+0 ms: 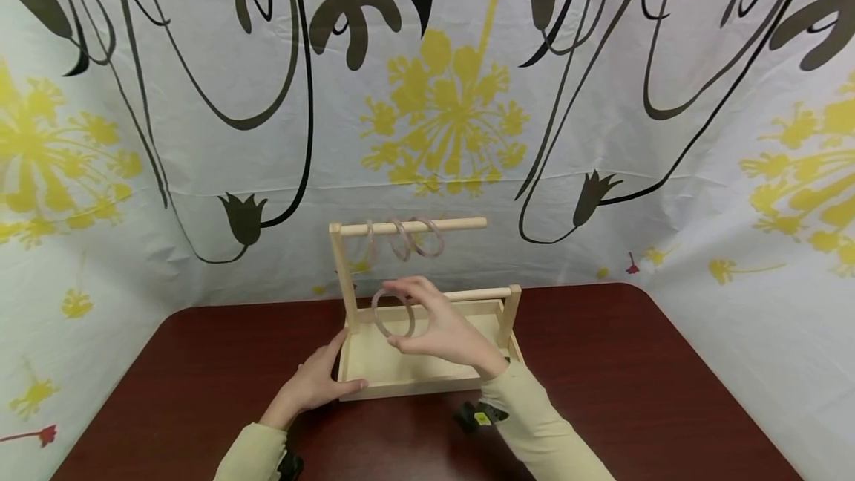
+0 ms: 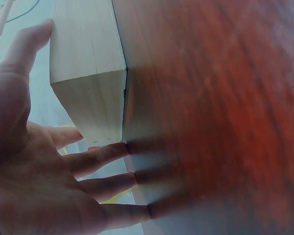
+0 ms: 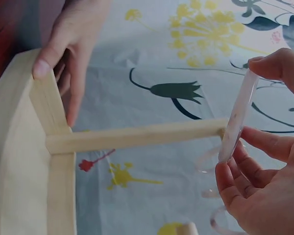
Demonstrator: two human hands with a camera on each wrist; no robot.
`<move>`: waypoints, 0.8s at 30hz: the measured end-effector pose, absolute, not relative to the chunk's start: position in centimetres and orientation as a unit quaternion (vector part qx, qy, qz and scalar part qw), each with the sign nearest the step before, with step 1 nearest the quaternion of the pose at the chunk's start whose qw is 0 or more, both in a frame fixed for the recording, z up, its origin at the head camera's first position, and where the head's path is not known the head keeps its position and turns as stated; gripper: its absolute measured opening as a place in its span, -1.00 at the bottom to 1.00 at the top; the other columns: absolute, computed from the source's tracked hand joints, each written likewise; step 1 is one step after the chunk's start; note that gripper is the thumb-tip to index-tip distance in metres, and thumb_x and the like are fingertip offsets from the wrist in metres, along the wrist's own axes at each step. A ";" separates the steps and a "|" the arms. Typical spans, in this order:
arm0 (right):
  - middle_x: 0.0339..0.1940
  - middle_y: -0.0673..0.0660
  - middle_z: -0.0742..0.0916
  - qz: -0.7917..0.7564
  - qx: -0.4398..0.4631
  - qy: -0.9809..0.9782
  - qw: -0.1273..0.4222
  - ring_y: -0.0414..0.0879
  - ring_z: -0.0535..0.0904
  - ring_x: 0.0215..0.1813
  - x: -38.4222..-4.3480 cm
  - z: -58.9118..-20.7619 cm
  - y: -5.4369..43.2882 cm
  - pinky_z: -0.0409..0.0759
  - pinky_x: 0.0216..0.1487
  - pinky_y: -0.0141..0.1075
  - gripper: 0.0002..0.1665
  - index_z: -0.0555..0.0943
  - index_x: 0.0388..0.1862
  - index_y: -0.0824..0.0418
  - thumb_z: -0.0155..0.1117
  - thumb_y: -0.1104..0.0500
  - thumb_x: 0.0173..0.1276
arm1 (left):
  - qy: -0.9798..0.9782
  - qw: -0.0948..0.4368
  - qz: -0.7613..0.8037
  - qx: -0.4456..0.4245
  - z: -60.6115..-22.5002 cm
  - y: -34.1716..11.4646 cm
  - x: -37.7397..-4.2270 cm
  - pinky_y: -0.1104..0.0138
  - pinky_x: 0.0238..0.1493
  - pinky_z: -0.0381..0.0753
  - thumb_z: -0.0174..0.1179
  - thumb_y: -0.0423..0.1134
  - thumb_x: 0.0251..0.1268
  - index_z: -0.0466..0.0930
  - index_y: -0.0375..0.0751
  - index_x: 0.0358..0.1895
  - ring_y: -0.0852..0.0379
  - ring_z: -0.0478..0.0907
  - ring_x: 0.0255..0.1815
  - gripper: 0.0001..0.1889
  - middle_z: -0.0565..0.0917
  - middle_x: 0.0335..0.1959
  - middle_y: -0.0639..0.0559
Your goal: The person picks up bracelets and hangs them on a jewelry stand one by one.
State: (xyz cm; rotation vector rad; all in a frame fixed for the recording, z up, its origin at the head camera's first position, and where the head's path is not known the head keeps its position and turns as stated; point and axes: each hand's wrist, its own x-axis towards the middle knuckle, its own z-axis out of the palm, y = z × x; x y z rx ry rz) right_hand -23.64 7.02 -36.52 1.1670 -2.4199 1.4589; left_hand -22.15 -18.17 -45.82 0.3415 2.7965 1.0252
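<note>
A wooden jewelry stand [image 1: 427, 391] with a shallow tray base and two bars stands on the table. My right hand [image 1: 444, 329] pinches a pale, translucent pinkish bangle [image 3: 237, 117] between thumb and fingers, above the tray. Three similar bangles [image 1: 439, 242] hang from the upper bar [image 1: 461, 224]. At the tray's front left corner rests my left hand [image 1: 310, 384], its thumb on the front rim and its fingers spread along the left side. In the left wrist view those fingers look straight, with several fingertips at the tabletop.
The dark red-brown table [image 1: 634, 362] extends on both sides of the stand. A patterned cloth [image 1: 467, 258] hangs behind it and along the sides. The lower bar [image 1: 477, 294] joins a short post [image 1: 509, 318] at the right. A dark wrist device [image 1: 481, 416] sits by my right sleeve.
</note>
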 end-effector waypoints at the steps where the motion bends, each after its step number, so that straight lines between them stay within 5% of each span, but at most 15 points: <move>1: 0.20 0.00 0.47 0.475 0.381 -0.792 0.047 -0.11 0.43 0.14 -23.7 -36.4 7.3 0.42 0.18 -0.13 -0.18 0.43 0.37 0.02 0.48 0.22 0.09 | 0.930 0.073 0.341 0.114 -45.8 -18.1 -22.1 -0.38 0.07 0.20 0.42 0.04 0.09 -0.03 -0.37 0.51 -0.44 0.32 0.22 0.07 0.31 0.29 -0.49; 8: 0.22 0.10 0.48 0.478 0.381 -0.788 0.080 -0.04 0.46 0.07 -24.1 -35.5 8.9 0.44 0.12 -0.03 -0.19 0.44 0.35 0.16 0.49 0.31 0.08 | 0.931 0.077 0.338 0.113 -45.5 -18.0 -22.0 -0.41 0.09 0.13 0.42 0.03 0.09 -0.03 -0.36 0.52 -0.48 0.28 0.24 0.06 0.30 0.29 -0.51; 24: 0.28 0.10 0.45 0.481 0.358 -0.793 0.110 -0.02 0.42 0.19 -24.9 -34.3 12.9 0.39 0.19 0.00 -0.19 0.39 0.39 0.14 0.47 0.31 0.16 | 0.927 0.067 0.352 0.114 -45.6 -18.0 -21.9 -0.42 0.11 0.09 0.44 0.04 0.05 -0.02 -0.41 0.50 -0.47 0.25 0.27 0.08 0.29 0.30 -0.51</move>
